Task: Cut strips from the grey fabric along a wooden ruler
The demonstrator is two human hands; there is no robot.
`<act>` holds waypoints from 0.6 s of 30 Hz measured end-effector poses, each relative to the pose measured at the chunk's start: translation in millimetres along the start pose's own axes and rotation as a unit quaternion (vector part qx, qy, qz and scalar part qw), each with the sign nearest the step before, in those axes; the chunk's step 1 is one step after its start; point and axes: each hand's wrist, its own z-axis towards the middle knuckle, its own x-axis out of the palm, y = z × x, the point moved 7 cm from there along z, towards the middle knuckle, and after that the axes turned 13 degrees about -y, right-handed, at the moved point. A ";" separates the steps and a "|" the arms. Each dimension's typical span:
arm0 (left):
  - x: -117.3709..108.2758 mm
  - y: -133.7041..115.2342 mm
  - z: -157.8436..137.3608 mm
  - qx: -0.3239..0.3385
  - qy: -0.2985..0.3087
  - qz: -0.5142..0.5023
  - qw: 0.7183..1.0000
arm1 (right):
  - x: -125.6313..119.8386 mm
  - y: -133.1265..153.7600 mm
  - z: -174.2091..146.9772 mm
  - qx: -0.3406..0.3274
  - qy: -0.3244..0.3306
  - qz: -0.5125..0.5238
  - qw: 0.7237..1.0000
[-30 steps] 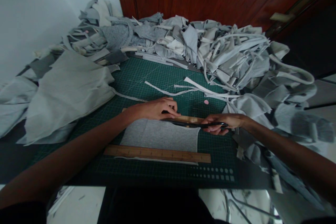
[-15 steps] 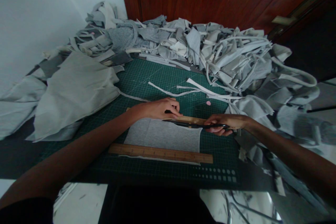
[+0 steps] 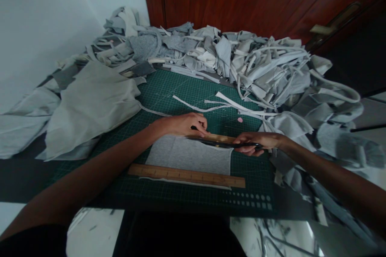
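A piece of light grey fabric [image 3: 189, 154] lies flat on the green cutting mat [image 3: 187, 84]. Along its far edge runs a wooden ruler [image 3: 221, 138], partly covered by my left hand [image 3: 188, 123]. That hand's fingers are curled and drawn together, with the tips pressing down at the ruler. My right hand [image 3: 251, 142] is closed round black scissors [image 3: 220, 143], whose blades point left along the fabric's far edge, beside the ruler. The blade tips end near my left fingertips. A second wooden ruler [image 3: 187, 174] rests across the near edge of the fabric.
Thin fabric strips [image 3: 238, 104] and a small pink disc [image 3: 240, 120] lie beyond my hands. A large pale cloth [image 3: 93, 104] is at the left. Heaped grey scraps [image 3: 271, 68] line the back and right. Behind stands a reddish wooden door [image 3: 229, 0].
The whole view has shifted slightly. Both hands, the scissors and the rulers keep nearly the same places on the fabric.
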 end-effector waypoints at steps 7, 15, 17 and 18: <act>0.3 3.1 0.1 0.006 -0.001 0.001 1.000 | 8.7 8.8 11.8 -0.020 0.018 0.008 1.000; 1.1 3.4 -1.1 0.006 -0.008 0.012 1.000 | 11.9 12.1 15.2 -0.022 0.012 0.008 1.000; 1.6 3.8 -1.3 -0.001 -0.004 0.011 1.000 | 12.0 9.8 16.0 -0.024 0.013 0.008 1.000; 1.8 3.6 -1.4 -0.004 -0.002 0.010 1.000 | 11.7 8.4 16.4 -0.023 0.012 0.008 1.000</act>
